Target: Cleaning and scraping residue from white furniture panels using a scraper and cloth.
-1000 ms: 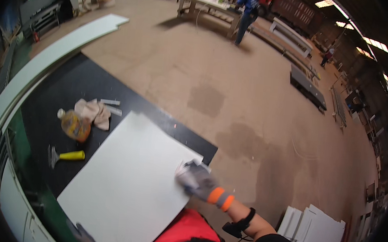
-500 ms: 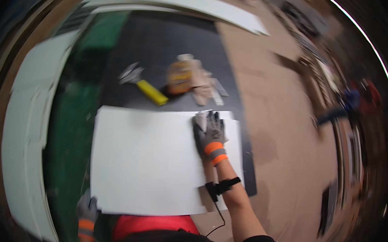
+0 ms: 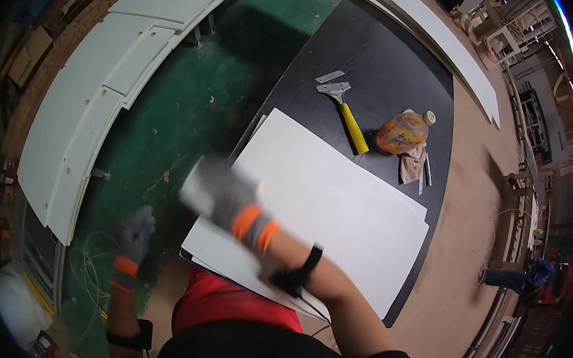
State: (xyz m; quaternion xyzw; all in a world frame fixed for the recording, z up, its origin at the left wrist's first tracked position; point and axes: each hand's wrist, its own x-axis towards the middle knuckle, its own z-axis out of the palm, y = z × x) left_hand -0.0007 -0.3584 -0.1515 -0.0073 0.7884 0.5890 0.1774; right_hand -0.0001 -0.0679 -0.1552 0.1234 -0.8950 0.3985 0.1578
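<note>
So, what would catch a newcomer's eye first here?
Probably the big white panel, lying on a black board right in front of the person. Next, the blurred, gloved right hand with its bright orange cuff, at the panel's left edge. Beyond the panel, a yellow-handled scraper lies left of an orange-tinted bottle.

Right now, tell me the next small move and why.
Probably bring the left hand to the near left corner of the white board to steady it: that hand hangs free of the board, while the right hand, blurred, is at its left edge with a pale thing.
</note>
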